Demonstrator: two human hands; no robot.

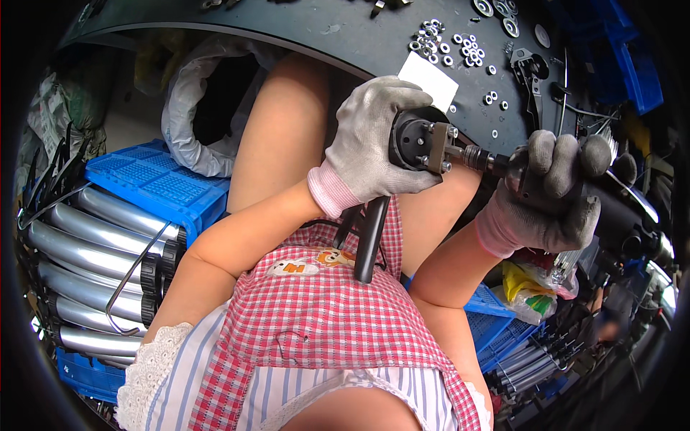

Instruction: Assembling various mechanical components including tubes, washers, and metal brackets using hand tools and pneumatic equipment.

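Note:
My left hand (366, 136), in a grey-coated glove with a pink cuff, is wrapped round a black round fitting (412, 136) above my lap. A brownish metal block (438, 149) with several bolts sits against the fitting's right side. Black tubes (370, 241) hang below, toward my checked apron; how they join the fitting is hidden by my hand. My right hand (557, 190), gloved alike, grips a black power screwdriver (514, 169). Its chuck and bit (474, 156) point left and reach the block, though the exact contact is too small to tell.
Nuts and washers (471, 52) lie scattered on the dark table (323, 32) ahead, beside a white card (429, 79). Black metal brackets (530, 79) and a blue bin (632, 65) are at the right. Silver tubes (93, 244) fill a blue crate (158, 179) at my left.

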